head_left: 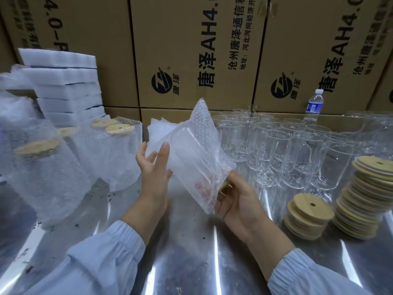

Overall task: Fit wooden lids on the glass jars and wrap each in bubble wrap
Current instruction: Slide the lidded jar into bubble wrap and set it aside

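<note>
A glass jar inside a bubble wrap sleeve is held tilted above the steel table, its lidded end low and to the right. My right hand grips that lidded end, where a sliver of wooden lid shows. My left hand lies flat against the sleeve's left side with fingers spread. Several bare glass jars stand at the right. Two stacks of wooden lids sit at the far right. Wrapped, lidded jars stand at the left.
White foam sheets are stacked at the back left. Printed cardboard boxes form a wall behind the table. A water bottle stands behind the bare jars. The steel tabletop reflects light in front of me.
</note>
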